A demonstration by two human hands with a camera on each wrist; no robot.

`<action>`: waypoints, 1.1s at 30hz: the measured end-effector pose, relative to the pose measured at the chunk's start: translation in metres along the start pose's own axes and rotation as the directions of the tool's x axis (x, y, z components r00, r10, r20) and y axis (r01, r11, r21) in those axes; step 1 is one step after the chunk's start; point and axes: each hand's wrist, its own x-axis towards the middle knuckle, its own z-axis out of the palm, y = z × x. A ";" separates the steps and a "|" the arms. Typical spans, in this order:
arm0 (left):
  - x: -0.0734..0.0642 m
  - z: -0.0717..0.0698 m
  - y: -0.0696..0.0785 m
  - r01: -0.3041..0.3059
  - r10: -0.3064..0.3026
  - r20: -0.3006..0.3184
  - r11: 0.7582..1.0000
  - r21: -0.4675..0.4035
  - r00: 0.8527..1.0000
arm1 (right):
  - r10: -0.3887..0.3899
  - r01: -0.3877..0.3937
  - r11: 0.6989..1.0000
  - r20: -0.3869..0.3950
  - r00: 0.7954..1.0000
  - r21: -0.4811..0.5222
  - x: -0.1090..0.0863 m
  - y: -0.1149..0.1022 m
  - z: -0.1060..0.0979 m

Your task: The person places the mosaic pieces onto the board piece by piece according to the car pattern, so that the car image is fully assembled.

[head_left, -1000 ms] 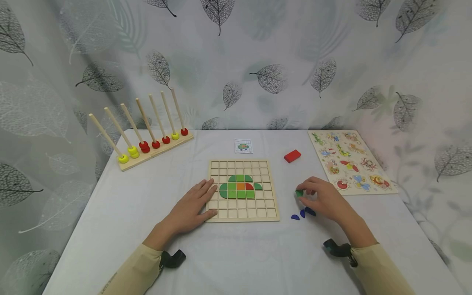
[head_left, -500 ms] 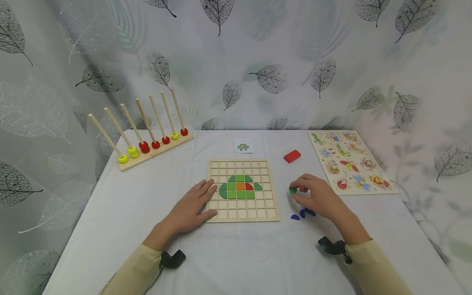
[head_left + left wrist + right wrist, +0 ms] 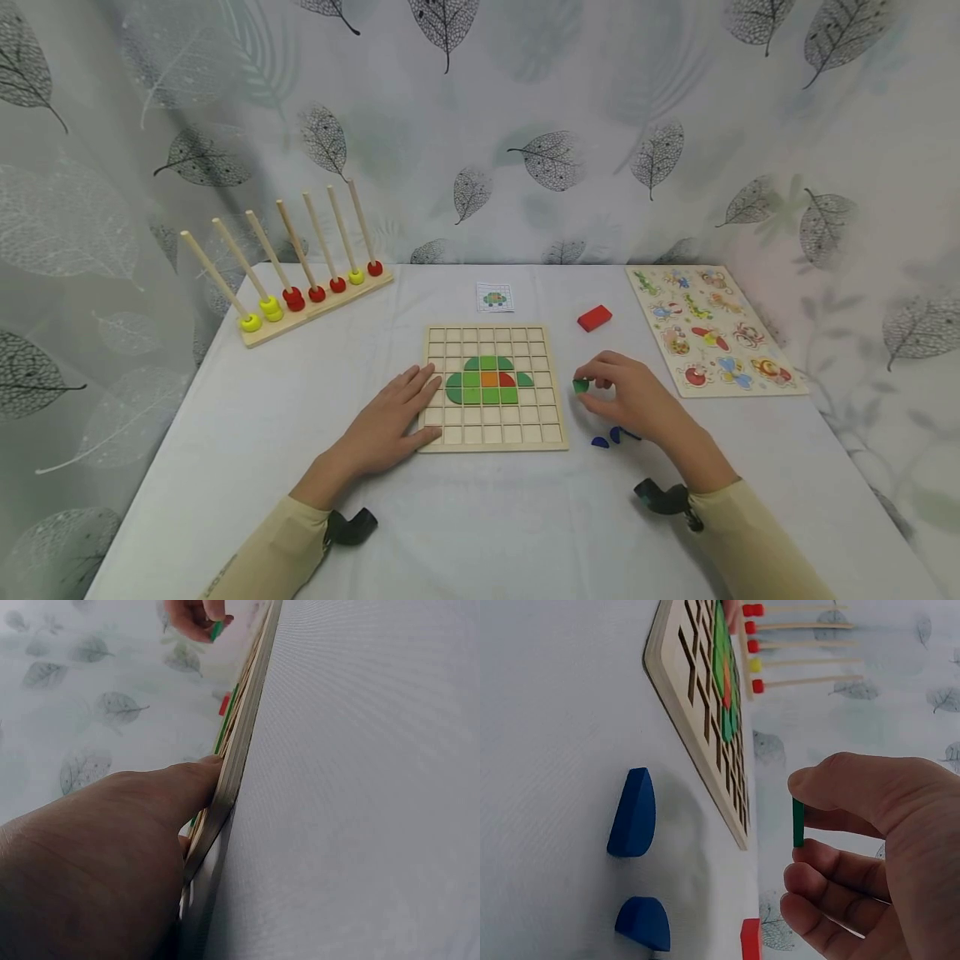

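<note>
A wooden grid board [image 3: 459, 435] lies mid-table, with green, orange and red tiles set in its cells. My left hand [image 3: 386, 418] rests flat on the board's left edge, fingers straight; in the left wrist view its thumb [image 3: 196, 784] presses the rim. To the right of the board, my right hand [image 3: 636, 398] pinches a small green tile [image 3: 798, 823] between thumb and fingers, held above the table. Below that hand lie several blue half-round pieces [image 3: 601, 442], partly hidden by it; two blue pieces [image 3: 634, 814] show large in the right wrist view.
Behind the board is a small picture card [image 3: 495, 297]. A red block [image 3: 595, 317] lies right of it. An insect puzzle board [image 3: 708, 337] sits at the right, and a peg rack [image 3: 318, 307] with red and yellow beads stands at the back left.
My right hand has moved left toward the board, carrying the green tile. The left hand and the board stay where they were.
</note>
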 end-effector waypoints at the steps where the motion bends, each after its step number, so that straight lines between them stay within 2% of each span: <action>1: 0.000 0.000 0.000 -0.001 0.001 -0.001 1.000 -0.001 1.000 | -0.007 0.007 1.000 -0.003 1.000 0.001 0.001 -0.001 0.000; 8: 0.000 -0.001 0.001 0.003 -0.003 -0.004 1.000 -0.001 1.000 | -0.048 0.048 0.999 -0.007 0.999 -0.006 0.008 -0.008 0.005; 16: 0.000 -0.002 0.002 0.010 -0.010 -0.001 1.000 -0.011 1.000 | -0.050 0.049 0.998 0.021 0.999 0.030 0.014 -0.016 0.009; 33: 0.000 -0.002 0.003 0.002 -0.002 -0.001 1.000 -0.014 1.000 | -0.114 0.113 0.993 0.027 0.993 0.038 0.023 -0.026 0.021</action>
